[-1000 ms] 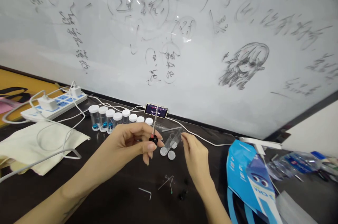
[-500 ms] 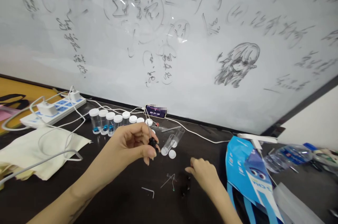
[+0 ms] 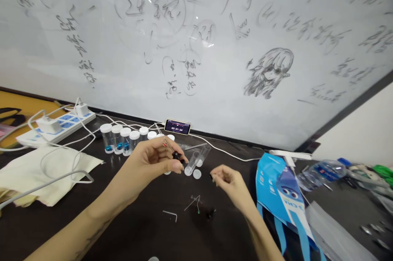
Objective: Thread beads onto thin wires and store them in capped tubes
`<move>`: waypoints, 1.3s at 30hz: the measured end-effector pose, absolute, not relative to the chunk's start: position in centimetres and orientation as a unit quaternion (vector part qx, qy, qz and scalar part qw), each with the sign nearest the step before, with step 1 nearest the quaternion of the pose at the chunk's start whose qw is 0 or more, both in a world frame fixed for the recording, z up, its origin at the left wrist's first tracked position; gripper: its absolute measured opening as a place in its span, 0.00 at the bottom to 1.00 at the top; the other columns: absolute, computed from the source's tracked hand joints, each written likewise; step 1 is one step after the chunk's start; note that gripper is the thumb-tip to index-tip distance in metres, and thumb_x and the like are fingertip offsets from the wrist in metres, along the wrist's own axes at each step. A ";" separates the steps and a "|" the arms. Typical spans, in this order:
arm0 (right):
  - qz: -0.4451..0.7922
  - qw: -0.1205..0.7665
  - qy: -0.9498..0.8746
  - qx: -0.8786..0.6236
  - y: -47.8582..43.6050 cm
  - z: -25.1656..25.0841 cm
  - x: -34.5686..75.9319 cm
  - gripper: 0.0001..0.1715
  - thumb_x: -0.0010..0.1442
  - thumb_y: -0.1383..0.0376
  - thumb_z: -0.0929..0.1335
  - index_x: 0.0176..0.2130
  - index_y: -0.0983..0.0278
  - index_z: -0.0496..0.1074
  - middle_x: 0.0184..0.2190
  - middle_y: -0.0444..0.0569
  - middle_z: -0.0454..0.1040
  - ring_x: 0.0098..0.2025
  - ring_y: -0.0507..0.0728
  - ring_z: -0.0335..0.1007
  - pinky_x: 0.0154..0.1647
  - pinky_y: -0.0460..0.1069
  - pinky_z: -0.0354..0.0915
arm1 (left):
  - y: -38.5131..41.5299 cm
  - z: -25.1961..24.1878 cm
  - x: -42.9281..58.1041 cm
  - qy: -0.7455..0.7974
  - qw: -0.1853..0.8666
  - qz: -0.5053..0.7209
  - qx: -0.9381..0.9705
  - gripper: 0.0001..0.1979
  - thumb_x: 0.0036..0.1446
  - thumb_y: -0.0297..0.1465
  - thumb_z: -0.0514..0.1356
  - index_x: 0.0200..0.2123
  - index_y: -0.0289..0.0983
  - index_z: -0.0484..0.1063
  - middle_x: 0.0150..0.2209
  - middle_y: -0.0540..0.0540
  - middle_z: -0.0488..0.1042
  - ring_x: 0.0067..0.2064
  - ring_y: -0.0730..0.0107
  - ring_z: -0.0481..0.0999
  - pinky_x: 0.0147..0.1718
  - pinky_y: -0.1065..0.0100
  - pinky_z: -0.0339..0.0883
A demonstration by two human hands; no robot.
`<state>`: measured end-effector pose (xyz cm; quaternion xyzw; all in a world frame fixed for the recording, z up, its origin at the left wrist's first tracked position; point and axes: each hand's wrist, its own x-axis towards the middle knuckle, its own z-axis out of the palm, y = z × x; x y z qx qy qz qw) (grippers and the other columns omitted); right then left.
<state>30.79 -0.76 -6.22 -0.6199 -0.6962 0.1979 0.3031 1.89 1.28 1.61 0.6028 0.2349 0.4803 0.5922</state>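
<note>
- One pale round thing point(image 3: 153, 259), cut off by the lower edge, lies nearest; I cannot tell what it is, so I would steer both forearms clear.
- Past it, a silver L-shaped metal key point(image 3: 170, 213) lies flat on the dark tabletop point(image 3: 129, 228), where a trailing wrist could nudge it.
- Farther on, thin bent silver wires point(image 3: 191, 203), one green-tipped, and small glossy black parts point(image 3: 211, 213) lie loose. Black on dark is hard for me to pick out, so a dropped piece could be lost here.
- The bare right hand point(image 3: 231, 183) pinches what looks like a tiny black piece point(image 3: 211, 176) at its fingertips. I would use light pressure, since it could squirt free.
- The bare left hand point(image 3: 150, 162) pinches a small knobbed black part point(image 3: 176, 155) between thumb and fingers; a slim silver metal rod point(image 3: 167, 142) rises from there, tilted away to the left. I would brace that wrist and check the tilt before bringing anything against it.
- Behind, clear plastic tubes point(image 3: 192, 164) and a round white cap point(image 3: 197, 174) lie close to the left fingertips; I would lift slightly to avoid brushing them.
- Farthest, white-capped clear vials point(image 3: 117, 140) stand behind the rod, so sideways swings need restraint.
</note>
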 end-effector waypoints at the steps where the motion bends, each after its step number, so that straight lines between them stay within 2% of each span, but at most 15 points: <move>1: 0.211 0.339 -0.690 -0.604 -0.7 -5.3 30.2 0.09 0.65 0.61 0.63 0.36 0.63 0.69 0.28 0.45 0.73 0.29 0.54 0.70 0.31 0.46 0.64 | 1.4 1.6 2.0 0.234 0.603 0.478 0.594 0.05 0.54 0.29 0.67 0.36 0.38 0.76 0.31 0.49 0.78 0.32 0.72 0.76 0.35 0.72 0.69; 4: 0.251 0.478 -0.647 -0.539 -0.5 -2.2 28.0 0.12 0.68 0.58 0.61 0.34 0.61 0.64 0.33 0.46 0.72 0.32 0.52 0.68 0.34 0.46 0.65 | 1.9 1.3 2.4 0.225 0.636 0.478 0.562 0.06 0.53 0.28 0.68 0.35 0.37 0.76 0.30 0.49 0.79 0.32 0.72 0.78 0.37 0.71 0.69; 6: 0.381 0.587 -0.570 -0.432 -0.6 -0.3 26.4 0.13 0.67 0.60 0.64 0.31 0.62 0.63 0.42 0.49 0.73 0.38 0.54 0.71 0.36 0.46 0.66 | 2.2 1.0 2.6 0.214 0.655 0.478 0.544 0.06 0.52 0.27 0.69 0.34 0.36 0.77 0.29 0.49 0.79 0.32 0.72 0.78 0.36 0.72 0.69; 7: 0.424 0.606 -0.547 -0.393 -0.7 0.5 25.7 0.13 0.66 0.61 0.66 0.30 0.62 0.63 0.43 0.50 0.74 0.38 0.53 0.71 0.33 0.44 0.66 | 2.3 0.9 2.7 0.209 0.664 0.478 0.535 0.07 0.51 0.27 0.69 0.34 0.36 0.77 0.28 0.49 0.79 0.31 0.72 0.78 0.36 0.72 0.69; 9: 0.462 0.623 -0.524 -0.352 -1.1 1.7 24.5 0.13 0.65 0.64 0.67 0.30 0.62 0.63 0.38 0.49 0.76 0.27 0.48 0.67 0.21 0.40 0.58 | 2.5 0.6 2.8 0.199 0.681 0.483 0.513 0.11 0.49 0.28 0.70 0.38 0.37 0.78 0.27 0.49 0.79 0.32 0.72 0.78 0.34 0.74 0.69; 12: 0.428 0.595 -0.568 -0.374 -2.1 2.3 23.8 0.10 0.66 0.63 0.67 0.32 0.62 0.69 0.30 0.45 0.73 0.19 0.45 0.58 0.16 0.40 0.51 | 2.7 0.2 3.0 0.191 0.696 0.495 0.484 0.14 0.49 0.30 0.71 0.41 0.37 0.77 0.31 0.47 0.80 0.31 0.73 0.77 0.31 0.75 0.68; 16: 0.292 0.521 -0.682 -0.422 -3.2 1.8 23.4 0.11 0.67 0.65 0.66 0.40 0.59 0.79 0.32 0.45 0.69 0.19 0.46 0.61 0.20 0.44 0.61 | 2.6 -0.1 3.6 0.175 0.725 0.481 0.461 0.11 0.48 0.32 0.72 0.34 0.35 0.78 0.30 0.47 0.80 0.28 0.75 0.76 0.29 0.77 0.68; 20: 0.194 0.514 -0.715 -0.432 -3.6 1.3 22.9 0.19 0.67 0.64 0.63 0.55 0.53 0.73 0.39 0.49 0.69 0.27 0.53 0.70 0.23 0.46 0.70 | 2.1 -0.2 4.3 0.172 0.748 0.477 0.428 0.12 0.43 0.31 0.74 0.32 0.35 0.78 0.31 0.47 0.80 0.30 0.73 0.78 0.31 0.75 0.69; 23: 0.140 0.526 -0.716 -0.437 -3.7 1.1 22.5 0.22 0.69 0.64 0.60 0.60 0.53 0.67 0.40 0.51 0.74 0.27 0.54 0.72 0.21 0.45 0.72 | 1.8 -0.5 4.7 0.170 0.766 0.467 0.407 0.11 0.43 0.28 0.74 0.30 0.36 0.77 0.30 0.48 0.81 0.31 0.72 0.78 0.31 0.76 0.69; 25: 0.077 0.510 -0.739 -0.434 -3.8 1.1 22.4 0.23 0.70 0.65 0.58 0.61 0.53 0.66 0.39 0.50 0.76 0.27 0.54 0.74 0.24 0.44 0.74 | 1.7 -0.7 4.9 0.168 0.777 0.460 0.396 0.11 0.43 0.27 0.74 0.30 0.36 0.77 0.29 0.48 0.81 0.31 0.73 0.78 0.32 0.76 0.68; 28: -0.022 0.471 -0.768 -0.434 -3.8 1.0 22.8 0.20 0.68 0.63 0.63 0.58 0.55 0.69 0.37 0.48 0.79 0.32 0.55 0.79 0.34 0.44 0.77 | 1.6 -1.1 5.2 0.166 0.783 0.456 0.389 0.11 0.43 0.28 0.74 0.30 0.35 0.78 0.29 0.48 0.81 0.31 0.73 0.77 0.33 0.76 0.68; 30: -0.066 0.463 -0.771 -0.433 -3.8 0.6 23.1 0.17 0.65 0.64 0.67 0.53 0.57 0.72 0.39 0.49 0.80 0.35 0.57 0.80 0.38 0.45 0.77 | 1.5 -1.2 5.3 0.162 0.783 0.457 0.390 0.10 0.43 0.29 0.74 0.30 0.35 0.78 0.28 0.48 0.80 0.31 0.75 0.76 0.33 0.78 0.67; 32: -0.094 0.461 -0.771 -0.430 -3.7 0.1 23.4 0.18 0.65 0.67 0.66 0.54 0.57 0.73 0.44 0.51 0.79 0.39 0.59 0.80 0.39 0.47 0.78 | 1.4 -1.1 5.4 0.158 0.781 0.463 0.389 0.10 0.44 0.29 0.74 0.30 0.35 0.78 0.28 0.49 0.80 0.30 0.76 0.75 0.32 0.78 0.66; 35: -0.107 0.436 -0.786 -0.426 -3.7 -0.7 23.6 0.25 0.68 0.68 0.61 0.62 0.56 0.66 0.48 0.53 0.78 0.45 0.62 0.79 0.37 0.48 0.80 | 1.3 -1.0 5.4 0.159 0.777 0.469 0.388 0.10 0.44 0.29 0.74 0.30 0.35 0.78 0.28 0.48 0.79 0.30 0.75 0.75 0.33 0.77 0.67; 39: -0.104 0.406 -0.811 -0.408 -3.7 -1.1 23.2 0.28 0.68 0.68 0.61 0.65 0.55 0.60 0.49 0.51 0.77 0.47 0.63 0.78 0.42 0.50 0.79 | 1.3 -1.0 5.4 0.153 0.785 0.462 0.383 0.10 0.44 0.29 0.74 0.31 0.35 0.78 0.27 0.48 0.79 0.30 0.74 0.76 0.34 0.75 0.68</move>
